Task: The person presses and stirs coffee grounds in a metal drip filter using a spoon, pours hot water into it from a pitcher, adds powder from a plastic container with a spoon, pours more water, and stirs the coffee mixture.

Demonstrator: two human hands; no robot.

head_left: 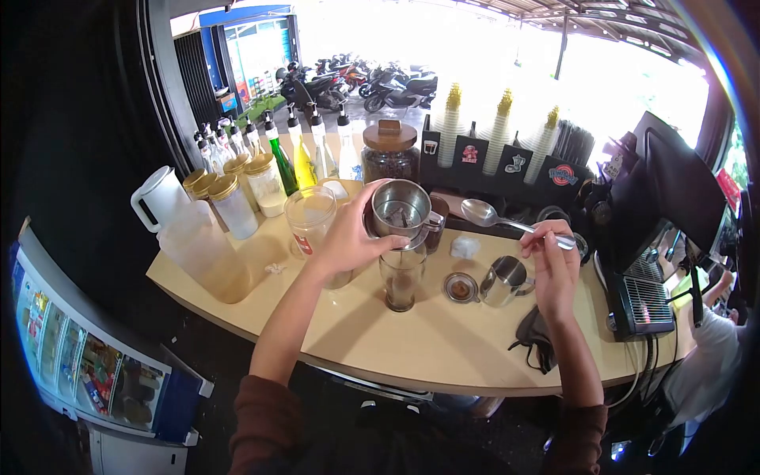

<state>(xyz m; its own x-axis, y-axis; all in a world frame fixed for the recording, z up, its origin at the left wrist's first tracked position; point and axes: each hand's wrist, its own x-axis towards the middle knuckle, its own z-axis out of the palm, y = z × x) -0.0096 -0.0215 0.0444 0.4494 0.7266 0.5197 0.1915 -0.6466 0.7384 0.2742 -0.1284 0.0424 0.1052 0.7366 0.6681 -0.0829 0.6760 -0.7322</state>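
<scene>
My left hand [356,233] is closed around a metal drip coffee filter [401,207], tilted so that I look down into its shiny inside. Just below it a clear drinking glass [400,286] stands upright on the counter; whether the filter touches its rim I cannot tell. Between the fingers of my right hand [550,261] is a metal spoon [499,222], its bowl pointing left toward the filter. Near the glass lie a small round metal piece [461,288] with something brown in it and a steel cup [504,280] with a side handle.
On the wooden counter [356,348] stand a clear plastic tub [310,212], a plastic jug [207,252], lidded jars [265,186], pump bottles [303,162] and a bean jar [390,154]. A cup holder [495,162] is behind. At right are a dark machine [645,297] and another person's sleeve [712,356].
</scene>
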